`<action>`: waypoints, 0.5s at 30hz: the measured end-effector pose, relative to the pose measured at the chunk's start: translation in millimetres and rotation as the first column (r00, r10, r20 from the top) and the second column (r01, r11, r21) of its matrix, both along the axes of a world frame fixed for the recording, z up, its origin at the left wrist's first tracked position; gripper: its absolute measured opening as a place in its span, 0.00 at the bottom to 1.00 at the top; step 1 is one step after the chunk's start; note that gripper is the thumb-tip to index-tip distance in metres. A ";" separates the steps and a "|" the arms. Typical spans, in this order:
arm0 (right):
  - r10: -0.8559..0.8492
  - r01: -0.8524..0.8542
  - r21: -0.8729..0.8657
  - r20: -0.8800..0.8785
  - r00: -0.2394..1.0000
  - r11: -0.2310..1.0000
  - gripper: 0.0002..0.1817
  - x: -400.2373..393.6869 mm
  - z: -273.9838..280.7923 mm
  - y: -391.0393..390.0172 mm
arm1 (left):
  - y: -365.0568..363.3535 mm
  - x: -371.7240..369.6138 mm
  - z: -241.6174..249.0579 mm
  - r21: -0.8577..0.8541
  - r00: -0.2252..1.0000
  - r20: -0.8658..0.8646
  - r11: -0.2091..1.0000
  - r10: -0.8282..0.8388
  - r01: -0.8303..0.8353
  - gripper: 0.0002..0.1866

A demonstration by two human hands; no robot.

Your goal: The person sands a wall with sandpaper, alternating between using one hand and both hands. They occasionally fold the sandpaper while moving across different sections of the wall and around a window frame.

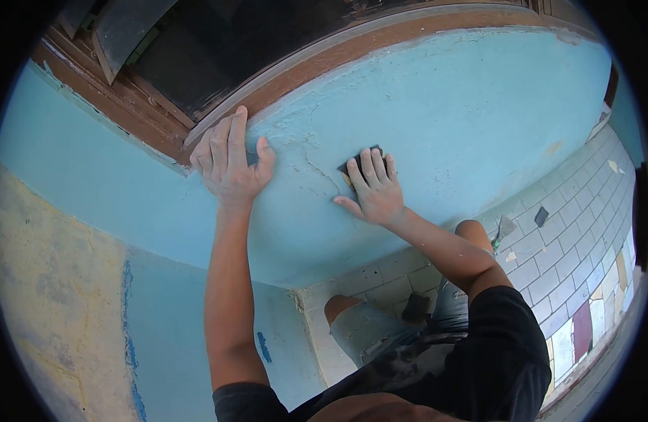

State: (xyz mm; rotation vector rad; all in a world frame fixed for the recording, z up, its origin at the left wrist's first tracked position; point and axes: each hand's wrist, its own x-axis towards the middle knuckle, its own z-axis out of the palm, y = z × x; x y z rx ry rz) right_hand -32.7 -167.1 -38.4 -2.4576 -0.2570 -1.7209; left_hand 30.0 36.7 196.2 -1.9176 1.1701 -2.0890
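My right hand (376,193) presses a dark piece of sandpaper (345,169) flat against the light blue wall (443,105). Its fingers lie over the sheet and hide most of it; a tan patch shows by the thumb. Up to the left, my left hand (231,162) leans on the wall at the lower corner of the brown window frame (303,69). Those fingers are stretched out, with the tips at the frame and the thumb apart. Pale dust coats both hands. Cracks and rough, peeling paint mark the wall between them.
A scraper (505,228) and a dark square piece (541,216) lie on the tiled floor (570,239) to the right. Another dark piece (416,307) is between my legs. A bare yellowish wall section (49,281) stands at left, below the open window pane (123,35).
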 end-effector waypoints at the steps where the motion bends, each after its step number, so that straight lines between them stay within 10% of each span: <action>1: 0.003 -0.003 0.046 0.001 1.000 0.999 0.52 -3.2 33.4 -2.6 | 1.3 1.0 -0.4 0.014 1.000 -0.007 1.000 -0.017 0.017 0.24; 5: -0.107 0.050 0.264 0.207 0.972 0.963 0.50 15.2 150.9 -7.2 | 0.9 -0.9 -1.0 0.020 0.999 -0.008 0.999 -0.049 0.049 0.22; 10: -0.011 0.013 -0.017 0.095 0.995 1.000 0.52 8.4 -9.2 5.0 | 1.6 1.0 -4.1 0.010 0.996 -0.022 0.996 -0.084 0.085 0.22; 15: -0.007 0.004 0.082 0.042 0.999 0.997 0.52 -2.1 66.1 -7.0 | 0.7 2.1 -5.1 0.031 0.995 -0.045 0.996 -0.084 0.086 0.21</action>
